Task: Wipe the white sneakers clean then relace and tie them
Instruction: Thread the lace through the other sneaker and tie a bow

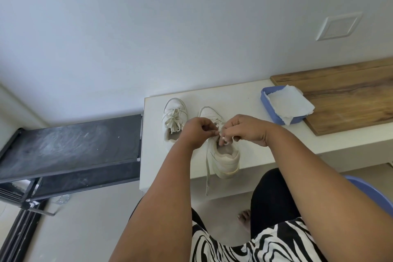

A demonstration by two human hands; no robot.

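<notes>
Head view: hands meet at frame centre over near sneaker (225, 158) on white table (240, 95). Left hand (196, 132) and right hand (244, 128) each pinch its lace (207, 168), one end dangling off the edge. Second sneaker (174, 118), bow tied, stands just left. Blue tray (268, 108) with paper towel (289, 103) sits right of centre.

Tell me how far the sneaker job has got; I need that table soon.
The far sneaker looks done: laced, bow tied. The near sneaker is in hand: the left hand and right hand pinch its lace at the tongue, one end trailing over the table edge. Its bow is left. The paper towel lies in the blue tray, suggesting wiping is over.
</notes>
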